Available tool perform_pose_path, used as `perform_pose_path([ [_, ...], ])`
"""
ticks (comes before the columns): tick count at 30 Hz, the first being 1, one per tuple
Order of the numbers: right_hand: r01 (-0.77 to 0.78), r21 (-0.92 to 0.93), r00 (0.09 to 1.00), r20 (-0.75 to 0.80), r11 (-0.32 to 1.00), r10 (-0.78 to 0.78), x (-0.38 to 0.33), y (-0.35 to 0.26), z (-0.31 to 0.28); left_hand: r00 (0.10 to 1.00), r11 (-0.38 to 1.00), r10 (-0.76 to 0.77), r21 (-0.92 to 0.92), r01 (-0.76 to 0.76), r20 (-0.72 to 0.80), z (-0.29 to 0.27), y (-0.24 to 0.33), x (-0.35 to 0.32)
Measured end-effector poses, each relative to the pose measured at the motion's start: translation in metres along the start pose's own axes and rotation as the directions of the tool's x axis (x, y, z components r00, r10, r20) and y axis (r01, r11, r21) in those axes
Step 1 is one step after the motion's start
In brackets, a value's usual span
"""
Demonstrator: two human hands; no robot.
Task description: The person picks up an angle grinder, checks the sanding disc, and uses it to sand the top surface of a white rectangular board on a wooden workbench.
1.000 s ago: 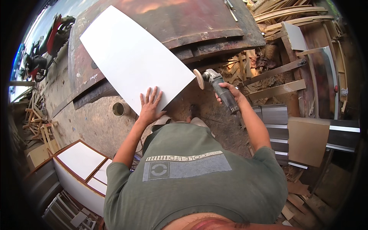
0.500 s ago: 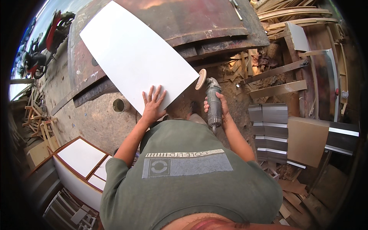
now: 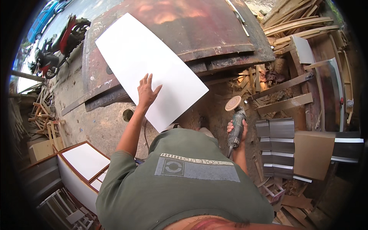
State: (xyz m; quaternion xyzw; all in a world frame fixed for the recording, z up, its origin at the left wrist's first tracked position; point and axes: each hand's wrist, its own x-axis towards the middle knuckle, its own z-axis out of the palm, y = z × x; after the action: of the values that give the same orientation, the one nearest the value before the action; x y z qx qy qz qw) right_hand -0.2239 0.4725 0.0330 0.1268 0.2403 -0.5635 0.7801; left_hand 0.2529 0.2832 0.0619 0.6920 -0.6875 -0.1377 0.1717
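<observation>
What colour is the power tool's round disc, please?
The round disc is tan, clearest in the head view.

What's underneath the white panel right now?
The white panel lies partly on the reddish-brown table, its near end jutting past the table's edge over the ground. Anything directly beneath the panel is covered and cannot be seen.

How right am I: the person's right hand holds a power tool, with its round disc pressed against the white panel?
One thing is off: the round disc isn't pressed against the white panel. The head view shows a gap, with the disc to the panel's right. The right hand does hold the power tool.
</observation>
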Motion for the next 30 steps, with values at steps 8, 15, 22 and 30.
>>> perform_pose_path([
  [8, 0.223, -0.115, 0.974, 0.0, 0.968, -0.225, -0.054, -0.03, -0.02, 0.789, 0.823, -0.564, -0.096, 0.559, -0.245, -0.013, -0.081, 0.041],
  [15, 0.285, -0.122, 0.957, -0.019, 0.951, -0.289, -0.061, -0.05, -0.029, 0.595, 0.66, -0.751, -0.311, 0.684, -0.287, -0.033, -0.192, 0.109],
  [22, 0.279, -0.187, 0.959, 0.006, 0.942, -0.283, -0.066, -0.053, -0.031, 0.458, 0.442, -0.885, -0.461, 0.77, -0.085, -0.035, -0.229, 0.165],
  [30, 0.353, -0.225, 0.921, -0.088, 0.908, -0.38, -0.059, -0.071, -0.069, 0.531, 0.11, -0.83, -0.882, 0.459, 0.172, -0.029, -0.258, 0.218],
])
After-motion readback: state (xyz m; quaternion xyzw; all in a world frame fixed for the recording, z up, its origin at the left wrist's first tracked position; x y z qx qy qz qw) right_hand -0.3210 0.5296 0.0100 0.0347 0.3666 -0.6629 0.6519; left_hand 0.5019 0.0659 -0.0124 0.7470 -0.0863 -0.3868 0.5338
